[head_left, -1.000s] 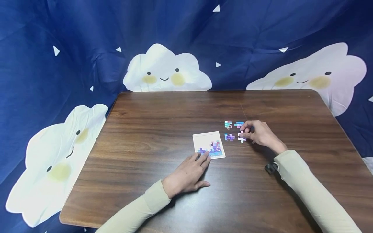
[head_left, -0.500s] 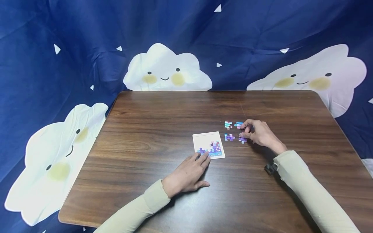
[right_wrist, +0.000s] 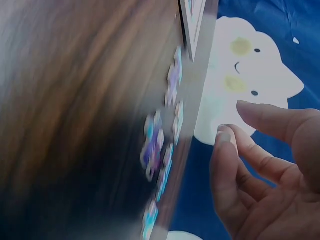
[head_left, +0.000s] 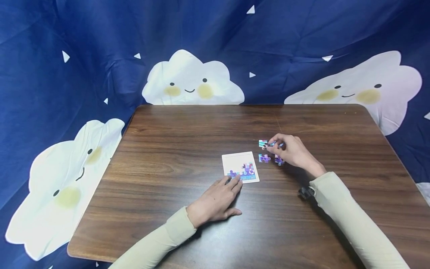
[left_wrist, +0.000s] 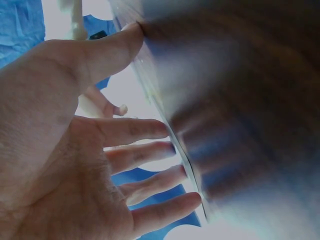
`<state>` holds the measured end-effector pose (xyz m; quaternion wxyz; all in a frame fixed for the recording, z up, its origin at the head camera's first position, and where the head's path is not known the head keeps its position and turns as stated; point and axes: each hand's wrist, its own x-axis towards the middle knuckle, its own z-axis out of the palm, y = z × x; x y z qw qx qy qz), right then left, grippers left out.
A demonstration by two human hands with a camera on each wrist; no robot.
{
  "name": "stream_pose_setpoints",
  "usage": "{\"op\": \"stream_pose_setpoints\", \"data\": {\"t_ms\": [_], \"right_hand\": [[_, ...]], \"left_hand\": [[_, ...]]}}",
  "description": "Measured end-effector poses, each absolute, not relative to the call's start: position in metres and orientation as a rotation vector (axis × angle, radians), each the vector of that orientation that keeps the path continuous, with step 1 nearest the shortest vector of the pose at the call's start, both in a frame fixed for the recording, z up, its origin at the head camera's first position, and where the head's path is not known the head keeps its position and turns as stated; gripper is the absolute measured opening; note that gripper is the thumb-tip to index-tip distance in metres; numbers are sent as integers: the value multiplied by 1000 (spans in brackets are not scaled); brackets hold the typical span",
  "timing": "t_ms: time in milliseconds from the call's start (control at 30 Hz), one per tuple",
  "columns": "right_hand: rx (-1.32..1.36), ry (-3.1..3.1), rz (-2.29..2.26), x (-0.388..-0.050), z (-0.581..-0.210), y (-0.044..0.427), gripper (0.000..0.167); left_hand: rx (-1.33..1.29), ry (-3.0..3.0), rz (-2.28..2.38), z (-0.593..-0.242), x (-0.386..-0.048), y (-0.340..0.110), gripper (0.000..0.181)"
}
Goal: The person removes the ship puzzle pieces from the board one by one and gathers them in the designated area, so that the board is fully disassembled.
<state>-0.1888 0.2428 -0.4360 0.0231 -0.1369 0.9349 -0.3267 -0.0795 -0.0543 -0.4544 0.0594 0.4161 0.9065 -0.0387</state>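
Note:
My left hand [head_left: 215, 200] lies with straight fingers on the near edge of a white square puzzle tray [head_left: 232, 160], whose lower part holds joined purple and blue pieces. The left wrist view shows those fingertips along the tray's thin edge. My right hand [head_left: 293, 151] hovers over loose jigsaw pieces right of the tray, its thumb and forefinger apart with nothing between them in the right wrist view. A striped piece [head_left: 262, 143] and a purple piece [head_left: 264, 158] show fully. Another purple piece [right_wrist: 152, 147] and a blue one [head_left: 281, 144] are partly covered by the hand in the head view.
The brown wooden table [head_left: 161, 149] spreads wide around the tray and pieces. Behind it hangs a dark blue cloth [head_left: 268, 33] with smiling white clouds. A small black device [head_left: 305, 192] sits at the right cuff.
My right hand has moved left and slightly away from me, off the lower right piece and over the upper right one. That lower piece turned from pale to purple. My left hand stays put.

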Motion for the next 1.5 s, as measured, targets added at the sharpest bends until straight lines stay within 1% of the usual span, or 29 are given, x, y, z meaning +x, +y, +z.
{"op": "stream_pose_setpoints", "data": {"t_ms": [200, 300, 567, 833, 1500], "right_hand": [[-496, 2848, -1023, -188, -444, 225, 10], [-545, 2820, -1035, -187, -447, 217, 8], [-636, 2730, -1034, -180, -452, 199, 12], [-647, 2694, -1018, -178, -456, 188, 15], [-650, 2645, -1051, -177, -461, 187, 14]], "left_hand": [[1252, 2739, -96, -454, -79, -54, 90], [1256, 2743, -89, -454, -79, -55, 90], [1264, 2746, -72, -455, -79, -55, 90], [1256, 2742, -94, -453, -79, -54, 89], [1268, 2766, -113, -454, -79, -54, 91]]}}
